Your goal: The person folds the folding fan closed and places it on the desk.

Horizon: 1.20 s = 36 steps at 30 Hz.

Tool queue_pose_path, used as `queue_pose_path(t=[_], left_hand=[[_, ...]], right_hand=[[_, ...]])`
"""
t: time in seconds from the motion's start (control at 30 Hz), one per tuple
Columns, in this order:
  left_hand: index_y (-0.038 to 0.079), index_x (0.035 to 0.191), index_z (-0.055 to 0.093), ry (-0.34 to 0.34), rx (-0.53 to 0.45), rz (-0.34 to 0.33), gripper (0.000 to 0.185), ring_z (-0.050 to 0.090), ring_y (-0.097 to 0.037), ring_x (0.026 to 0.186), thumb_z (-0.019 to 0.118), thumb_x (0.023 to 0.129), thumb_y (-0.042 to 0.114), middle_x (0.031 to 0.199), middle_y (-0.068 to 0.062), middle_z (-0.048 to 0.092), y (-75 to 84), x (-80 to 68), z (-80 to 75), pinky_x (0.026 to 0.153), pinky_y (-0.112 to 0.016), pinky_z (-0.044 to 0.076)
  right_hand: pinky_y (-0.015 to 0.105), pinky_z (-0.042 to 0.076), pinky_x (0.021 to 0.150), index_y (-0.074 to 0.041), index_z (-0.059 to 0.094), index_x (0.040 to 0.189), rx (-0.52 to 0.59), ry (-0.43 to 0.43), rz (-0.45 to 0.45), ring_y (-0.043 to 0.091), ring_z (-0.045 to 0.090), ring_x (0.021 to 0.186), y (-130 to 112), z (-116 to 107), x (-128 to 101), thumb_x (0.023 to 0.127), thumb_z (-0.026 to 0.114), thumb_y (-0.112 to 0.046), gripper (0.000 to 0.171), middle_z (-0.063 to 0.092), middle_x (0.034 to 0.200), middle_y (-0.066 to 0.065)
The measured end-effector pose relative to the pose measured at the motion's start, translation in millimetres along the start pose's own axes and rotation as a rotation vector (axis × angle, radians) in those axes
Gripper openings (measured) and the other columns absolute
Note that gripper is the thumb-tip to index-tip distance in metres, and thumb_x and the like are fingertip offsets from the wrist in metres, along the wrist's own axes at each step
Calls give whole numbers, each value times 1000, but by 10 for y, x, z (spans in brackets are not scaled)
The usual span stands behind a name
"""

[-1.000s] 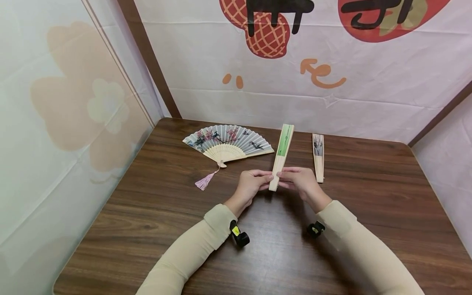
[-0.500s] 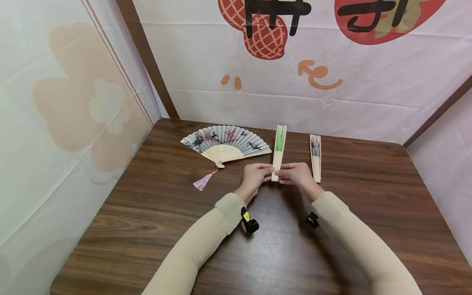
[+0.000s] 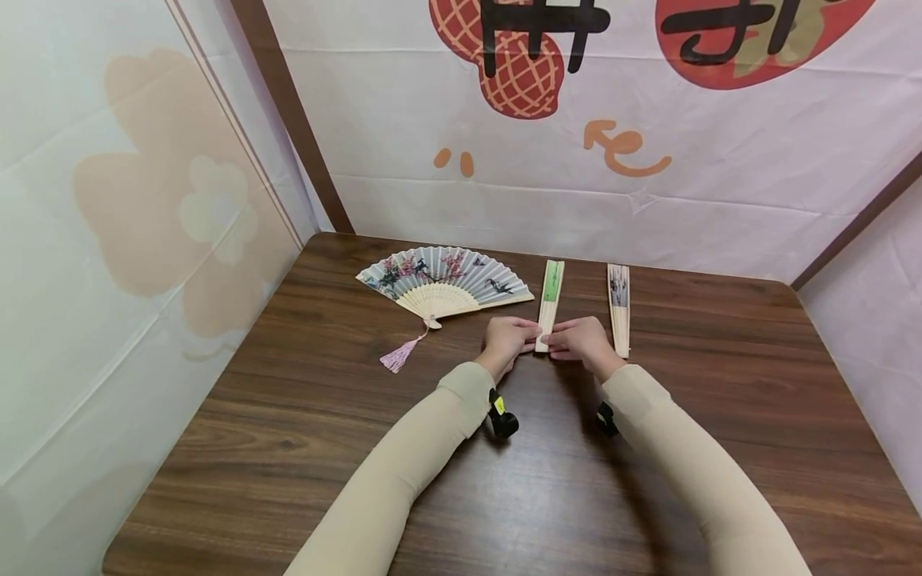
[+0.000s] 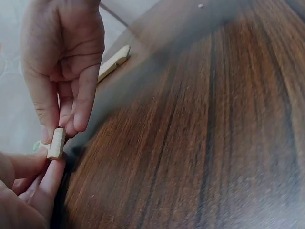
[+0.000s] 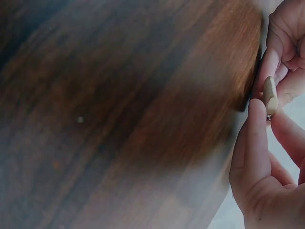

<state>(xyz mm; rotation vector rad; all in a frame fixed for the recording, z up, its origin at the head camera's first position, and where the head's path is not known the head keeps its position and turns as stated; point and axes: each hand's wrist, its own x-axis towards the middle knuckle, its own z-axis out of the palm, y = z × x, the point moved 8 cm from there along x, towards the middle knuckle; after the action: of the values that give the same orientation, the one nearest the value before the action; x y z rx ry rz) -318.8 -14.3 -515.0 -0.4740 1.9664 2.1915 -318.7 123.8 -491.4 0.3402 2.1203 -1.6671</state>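
A folded hand fan with a green band [image 3: 551,296] lies between both hands near the back of the table, its long side pointing away from me. My left hand [image 3: 507,340] pinches its near end from the left, and my right hand [image 3: 585,342] pinches the same end from the right. In the left wrist view the pale butt of the folded fan [image 4: 57,143] shows between the fingers and thumbs of both hands. The right wrist view shows the fan's end [image 5: 270,98] held in the fingertips, with a small metal rivet at it.
To the left lies a spread fan [image 3: 446,276] with painted flowers and a pink tassel [image 3: 400,354]. Right of the hands lies another folded fan [image 3: 619,308] with a grey band. The wooden table [image 3: 288,448] meets a printed cloth wall [image 3: 403,204] at the back.
Both hands have moved forward and lowered the green-banded folded fan toward the tabletop. The spread fan and the grey-banded fan stay in place.
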Motion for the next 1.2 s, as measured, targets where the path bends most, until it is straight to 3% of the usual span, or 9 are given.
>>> queue_pose_path(t=[0.37, 0.67, 0.87, 1.03, 1.2], left_hand=[[-10, 98, 74, 1, 160, 46, 13, 74, -21, 85, 71, 88, -3, 100, -23, 75, 87, 6, 14, 73, -27, 65], [3, 91, 80, 42, 481, 121, 9, 72, -10, 70, 75, 88, 11, 90, -11, 78, 188, -19, -19, 61, -17, 61], [9, 90, 81, 54, 643, 182, 11, 70, -11, 70, 76, 89, 19, 83, -4, 78, 251, -29, -16, 56, -14, 51], [12, 92, 81, 56, 719, 218, 11, 70, -16, 89, 75, 90, 21, 90, -2, 78, 275, -33, 1, 66, -19, 53], [12, 92, 81, 58, 736, 247, 10, 70, -18, 100, 75, 90, 19, 96, -2, 78, 287, -31, 9, 79, -27, 59]], right_hand=[[27, 65, 70, 16, 53, 131, 21, -36, 23, 6, 65, 61, 26, -15, 55, 91, 67, 3, 44, 66, 68, -3], [29, 65, 70, 13, 55, 131, -14, -17, 17, 8, 66, 62, 50, -34, 97, 90, 70, 1, 46, 66, 67, -3], [31, 65, 73, 12, 57, 130, -67, -3, -12, 10, 68, 66, 36, -47, 95, 89, 73, -4, 48, 71, 78, 2], [31, 65, 72, 10, 61, 127, -113, 21, -26, 11, 68, 67, 29, -57, 96, 87, 76, -6, 45, 73, 86, 7], [30, 65, 69, 10, 63, 124, -138, 38, -40, 10, 67, 64, 28, -70, 106, 85, 77, -5, 43, 71, 77, 4]])
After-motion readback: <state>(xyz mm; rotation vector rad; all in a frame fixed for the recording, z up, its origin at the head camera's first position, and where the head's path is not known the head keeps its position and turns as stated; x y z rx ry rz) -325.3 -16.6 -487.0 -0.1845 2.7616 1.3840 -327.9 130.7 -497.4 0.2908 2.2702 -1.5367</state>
